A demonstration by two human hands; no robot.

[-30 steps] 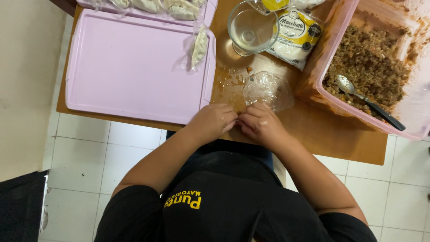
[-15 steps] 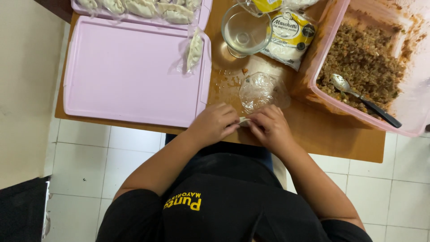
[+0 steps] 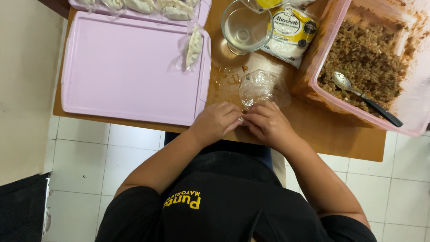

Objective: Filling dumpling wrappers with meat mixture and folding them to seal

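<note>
At the worktop's near edge, left hand and right hand meet, fingers curled shut around a small dough piece, mostly hidden.

Front tray: pale lilac-pink, plain, no pattern.
Rear tray: same lilac-pink, only an edge in view.
Folded dumpling: cream-white dough under clear film.
Row of dumplings: cream-white, wrapped in clear plastic.
Table: orange-brown wood, with small orange-red smears near the middle.
Glass bowl: clear, colourless.
Plastic sheet: transparent, crinkled, with white glints.
Packet: white with yellow band and dark round marks.
Tub: translucent pink, walls stained orange-brown.
Filling: mottled brown, with possibly green and orange flecks.
Spoon: silver bowl, black handle.
Shirt: black with yellow lettering.
Floor tiles: off-white, grey grout grid.
</note>
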